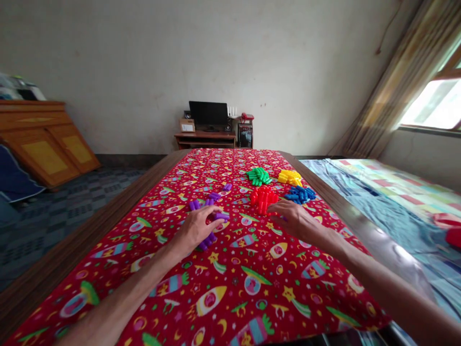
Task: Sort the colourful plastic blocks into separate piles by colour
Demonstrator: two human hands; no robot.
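My left hand [197, 227] is closed over a bunch of purple plastic pieces [209, 238] on the red patterned tablecloth [230, 288]. More loose purple pieces [215, 196] lie just beyond it. My right hand [293, 217] rests palm down on the cloth, fingers stretched toward the red pile [263, 198], holding nothing that I can see. Behind the red pile sit a green pile [258, 176], a yellow pile [290, 177] and a blue pile [300, 194].
The dark wooden table edge [363, 226] runs along the right, with a bed in a colourful sheet [399, 202] beside it. A small desk with a monitor [208, 115] stands at the far wall, an orange cabinet [46, 144] at the left.
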